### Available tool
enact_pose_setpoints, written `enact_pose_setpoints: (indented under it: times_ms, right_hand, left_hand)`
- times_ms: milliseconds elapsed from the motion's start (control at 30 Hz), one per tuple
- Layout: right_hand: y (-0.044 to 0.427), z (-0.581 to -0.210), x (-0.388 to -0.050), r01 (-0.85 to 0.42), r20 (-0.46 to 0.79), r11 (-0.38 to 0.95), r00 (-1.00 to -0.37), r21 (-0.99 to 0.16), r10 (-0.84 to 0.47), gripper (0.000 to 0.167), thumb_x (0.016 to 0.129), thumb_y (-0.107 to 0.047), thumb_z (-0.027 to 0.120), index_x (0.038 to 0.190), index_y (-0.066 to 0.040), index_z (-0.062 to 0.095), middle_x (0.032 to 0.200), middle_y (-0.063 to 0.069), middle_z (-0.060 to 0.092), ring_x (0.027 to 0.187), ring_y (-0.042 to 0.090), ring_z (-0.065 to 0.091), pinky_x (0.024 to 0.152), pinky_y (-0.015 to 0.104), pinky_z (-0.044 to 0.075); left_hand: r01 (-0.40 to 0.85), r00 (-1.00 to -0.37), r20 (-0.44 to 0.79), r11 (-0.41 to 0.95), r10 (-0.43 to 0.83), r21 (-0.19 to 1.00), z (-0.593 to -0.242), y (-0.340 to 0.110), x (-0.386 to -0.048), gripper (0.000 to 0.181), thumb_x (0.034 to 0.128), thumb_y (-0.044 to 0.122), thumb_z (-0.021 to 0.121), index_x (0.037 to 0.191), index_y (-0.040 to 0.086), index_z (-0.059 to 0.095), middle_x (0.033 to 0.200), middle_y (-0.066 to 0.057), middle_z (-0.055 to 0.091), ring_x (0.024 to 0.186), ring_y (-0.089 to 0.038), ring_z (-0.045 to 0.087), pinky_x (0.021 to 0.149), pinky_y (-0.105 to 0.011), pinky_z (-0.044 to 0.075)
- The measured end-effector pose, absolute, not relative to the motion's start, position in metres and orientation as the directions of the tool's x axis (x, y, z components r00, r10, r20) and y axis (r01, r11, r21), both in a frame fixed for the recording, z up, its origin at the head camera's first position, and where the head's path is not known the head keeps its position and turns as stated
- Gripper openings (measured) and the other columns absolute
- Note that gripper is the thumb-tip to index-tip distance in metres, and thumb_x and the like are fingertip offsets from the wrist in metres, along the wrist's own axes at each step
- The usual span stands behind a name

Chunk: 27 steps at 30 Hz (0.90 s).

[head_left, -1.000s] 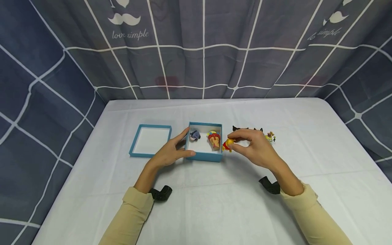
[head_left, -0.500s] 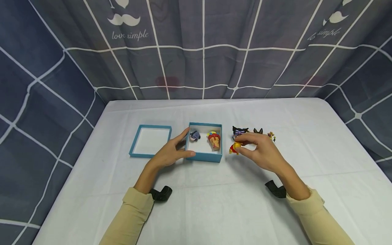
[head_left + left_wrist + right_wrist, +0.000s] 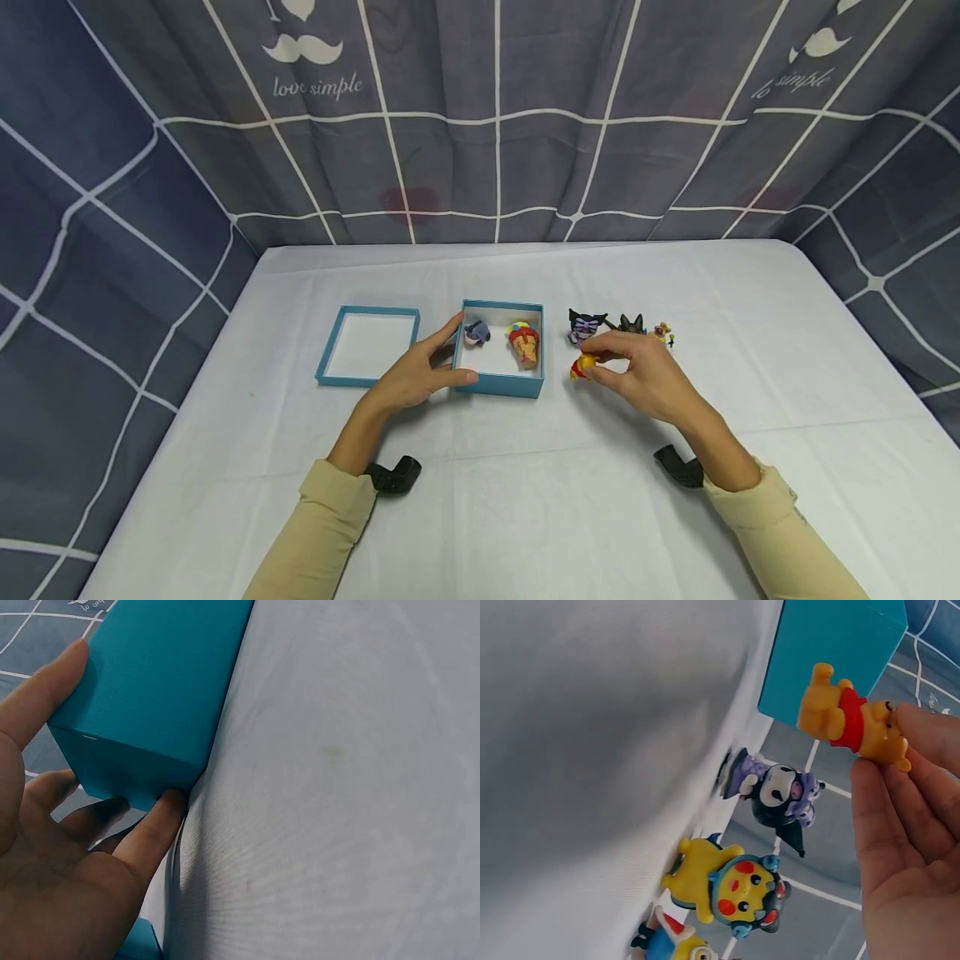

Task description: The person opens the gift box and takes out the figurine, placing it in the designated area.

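Observation:
My left hand grips the near-left corner of an open blue box, thumb at the front and fingers along the left wall. Inside the box lie a grey-blue donkey figurine and an ice-cream-cone figurine. Right of the box, my right hand pinches a yellow bear figurine in a red shirt between thumb and fingertips. In the right wrist view the bear is held sideways, above the table. Behind it stands a black-and-purple figurine.
The blue-rimmed box lid lies left of the box, its white inside up. A yellow figurine with a dark hood and a goggled yellow-and-blue figurine stand in a row at the right. Gridded curtains surround the white table.
My right hand has moved right with the bear figurine, away from the box wall. The black-and-purple figurine behind now shows. My left hand has stayed at the box.

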State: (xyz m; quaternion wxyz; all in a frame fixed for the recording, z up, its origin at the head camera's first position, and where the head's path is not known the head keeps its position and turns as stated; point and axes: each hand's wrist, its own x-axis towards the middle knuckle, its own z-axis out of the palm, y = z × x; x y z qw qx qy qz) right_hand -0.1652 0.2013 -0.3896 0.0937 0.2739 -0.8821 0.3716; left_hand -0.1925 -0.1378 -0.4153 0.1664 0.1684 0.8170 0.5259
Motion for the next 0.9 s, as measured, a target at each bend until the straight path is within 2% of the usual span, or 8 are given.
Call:
enact_pose_setpoints:
  times_ms: [167,467,900]
  right_hand:
    - [0.203,-0.394,-0.165,-0.508,0.306,0.59,-0.858,-0.628,-0.412,0.03,0.077,0.004,0.081,0.106,-0.001,0.075,0.098,0.002,0.073,0.088,0.02,0.07,0.079,0.039,0.056]
    - [0.203,-0.4,-0.165,-0.455,0.264,0.598,-0.885,-0.66,-0.382,0.027,0.08,0.004,0.079,0.106,0.0,0.074,0.101,0.006,0.072,0.09,0.023,0.071,0.079,0.045,0.056]
    - [0.204,-0.402,-0.167,-0.436,0.254,0.624,-0.897,-0.648,-0.362,0.028,0.08,0.004,0.077,0.108,0.0,0.074,0.103,0.007,0.073,0.091,0.023,0.071,0.081,0.045,0.055]
  left_hand:
    - [0.106,-0.886,-0.089,0.387,0.454,0.916,-0.417,-0.138,-0.193,0.098,0.0841,0.041,0.079,0.16,0.028,0.017,0.162,0.001,0.016,0.144,-0.024,0.027,0.115,-0.042,0.026]
    - [0.108,-0.885,-0.086,0.38,0.458,0.919,-0.418,-0.138,-0.192,0.097,0.0847,0.039,0.079,0.159,0.028,0.017,0.162,-0.001,0.016,0.145,-0.026,0.026,0.116,-0.044,0.025]
    - [0.108,-0.886,-0.088,0.388,0.454,0.915,-0.417,-0.139,-0.193,0.097,0.0844,0.041,0.079,0.159,0.031,0.017,0.162,0.002,0.016,0.144,-0.024,0.028,0.115,-0.041,0.028]
